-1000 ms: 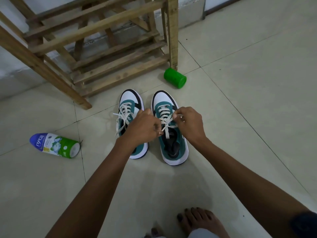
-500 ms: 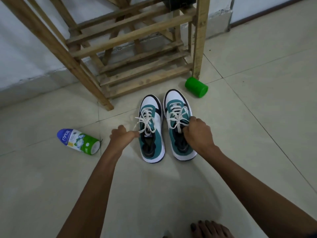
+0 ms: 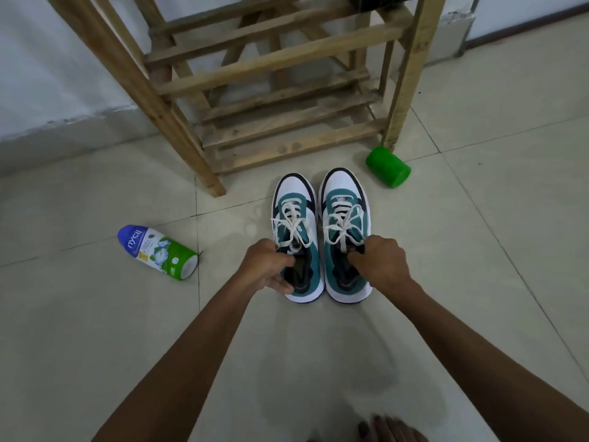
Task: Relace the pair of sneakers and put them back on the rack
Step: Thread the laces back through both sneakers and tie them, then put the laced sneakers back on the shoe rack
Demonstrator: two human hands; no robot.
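Nearest the camera, a bare foot (image 3: 387, 430) shows at the bottom edge of the tiled floor (image 3: 478, 282), and 2 forearms reach forward from there. The left hand (image 3: 266, 269) has its fingers hooked into the collar of the left sneaker (image 3: 298, 237), with the thumb along the outer side near the heel. The right hand (image 3: 381, 263) is curled the same way over the opening of the right sneaker (image 3: 345, 231), fingers tucked inside just behind the tongue. So each hand is closed around 1 shoe, and neither holds a lace.

The 2 sneakers stand side by side on the floor, touching or nearly so, toes pointing at the rack (image 3: 280, 100). Both show white laces (image 3: 293, 224) crossed up the eyelets and tied in a bow, so the relacing looks finished. What is left, by this reading, is the second half: lifting the pair and setting it on a shelf. The shoes seem not yet raised off the tiles.

To the left lies a powder bottle (image 3: 157, 252) on its side, well apart from the shoes. A green cap (image 3: 387, 167) lies near the rack's right front leg, just beyond the right toe. The wooden slatted rack stands directly ahead, its lowest shelf bare where visible.
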